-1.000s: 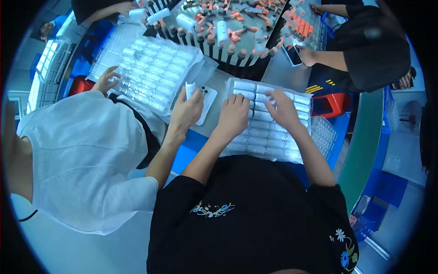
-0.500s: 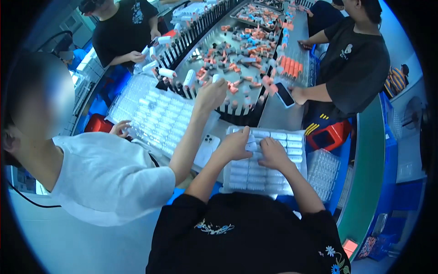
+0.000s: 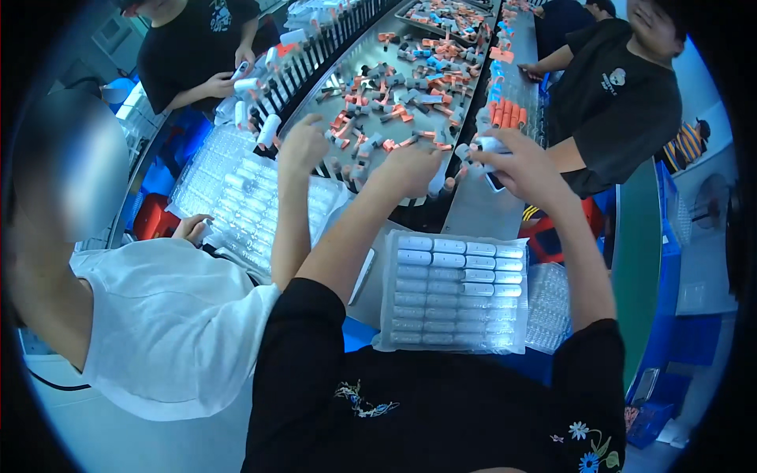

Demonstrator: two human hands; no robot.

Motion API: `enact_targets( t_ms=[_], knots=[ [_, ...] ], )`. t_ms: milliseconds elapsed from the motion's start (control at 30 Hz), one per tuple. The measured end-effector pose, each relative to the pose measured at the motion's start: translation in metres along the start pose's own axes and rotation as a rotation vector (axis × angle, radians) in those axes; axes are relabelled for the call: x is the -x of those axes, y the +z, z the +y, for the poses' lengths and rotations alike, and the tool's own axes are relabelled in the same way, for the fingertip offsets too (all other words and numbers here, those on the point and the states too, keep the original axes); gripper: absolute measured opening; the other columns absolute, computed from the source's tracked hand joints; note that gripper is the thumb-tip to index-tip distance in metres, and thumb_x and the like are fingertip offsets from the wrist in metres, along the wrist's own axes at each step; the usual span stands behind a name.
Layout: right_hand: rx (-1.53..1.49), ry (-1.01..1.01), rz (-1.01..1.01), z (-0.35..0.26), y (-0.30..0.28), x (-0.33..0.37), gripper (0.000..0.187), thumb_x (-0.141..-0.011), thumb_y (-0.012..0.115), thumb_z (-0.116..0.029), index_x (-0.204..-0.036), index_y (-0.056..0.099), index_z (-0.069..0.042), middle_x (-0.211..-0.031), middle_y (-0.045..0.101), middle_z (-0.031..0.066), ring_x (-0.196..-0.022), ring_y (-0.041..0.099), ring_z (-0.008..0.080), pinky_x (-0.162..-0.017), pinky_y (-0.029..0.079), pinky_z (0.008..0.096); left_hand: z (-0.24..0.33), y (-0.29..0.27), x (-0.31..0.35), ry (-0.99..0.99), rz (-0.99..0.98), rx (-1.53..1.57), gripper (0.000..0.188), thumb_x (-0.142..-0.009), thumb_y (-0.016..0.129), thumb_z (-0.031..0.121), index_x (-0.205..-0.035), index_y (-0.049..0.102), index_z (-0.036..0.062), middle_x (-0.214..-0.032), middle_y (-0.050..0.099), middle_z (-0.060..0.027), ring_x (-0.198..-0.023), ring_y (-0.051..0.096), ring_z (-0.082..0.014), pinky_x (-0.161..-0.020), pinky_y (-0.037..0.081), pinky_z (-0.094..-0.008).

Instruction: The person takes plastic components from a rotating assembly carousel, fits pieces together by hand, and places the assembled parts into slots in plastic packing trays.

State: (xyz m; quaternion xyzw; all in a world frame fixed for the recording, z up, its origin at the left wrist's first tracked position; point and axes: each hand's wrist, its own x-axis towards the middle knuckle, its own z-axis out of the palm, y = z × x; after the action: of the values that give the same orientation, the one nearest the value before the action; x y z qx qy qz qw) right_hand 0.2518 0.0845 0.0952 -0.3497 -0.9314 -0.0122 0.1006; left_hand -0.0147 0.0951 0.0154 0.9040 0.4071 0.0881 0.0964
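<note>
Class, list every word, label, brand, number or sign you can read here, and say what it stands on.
None can be read clearly enough to quote.
Upper-right shirt: small lettering by a pale print, too small.
Upper-left shirt: white print, too blurred to tell if it holds words.
Cylinders in the tray: tiny marks, too small.

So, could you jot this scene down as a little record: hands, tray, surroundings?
Left hand: stretched forward beside a white tube; grip unclear
Right hand: appears to hold another tube
Plastic tray: finished tubes no, plain white rows at the back
Left neighbour: person in white shirt
Ahead: heap of orange and dark pieces
</note>
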Motion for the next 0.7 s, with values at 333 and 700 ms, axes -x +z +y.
enact_targets(
  t_ms=[333,700],
  knots=[
    [0.210,-0.353,-0.211,-0.032,0.071,-0.075,0.045,-0.095,0.065,-0.025,-0.139,0.057,-0.024,-0.122,0.062,0.0170,-0.110,0.066,0.0331,-0.089,0.055,0.0465,0.012,0.024,0.076,-1.057,0.375,0.240,0.066,-0.091,0.073,0.054,-0.112,0.059,-0.0068,-0.108,0.071,-0.0283,-0.094,0.072,-0.0451,-0.083,0.058,-0.0516],
    [-0.352,0.450,-0.027,-0.140,0.165,-0.014,0.060,-0.092,0.075,-0.038,-0.125,0.053,0.007,-0.104,0.068,0.0257,-0.081,0.072,0.0448,-0.065,0.060,0.0507,0.068,-0.022,0.080,-0.286,0.674,0.370,0.034,-0.098,0.071,0.024,-0.120,0.058,0.0024,-0.097,0.069,-0.0246,-0.089,0.069,-0.0442,-0.072,0.053,-0.0493]
  ],
)
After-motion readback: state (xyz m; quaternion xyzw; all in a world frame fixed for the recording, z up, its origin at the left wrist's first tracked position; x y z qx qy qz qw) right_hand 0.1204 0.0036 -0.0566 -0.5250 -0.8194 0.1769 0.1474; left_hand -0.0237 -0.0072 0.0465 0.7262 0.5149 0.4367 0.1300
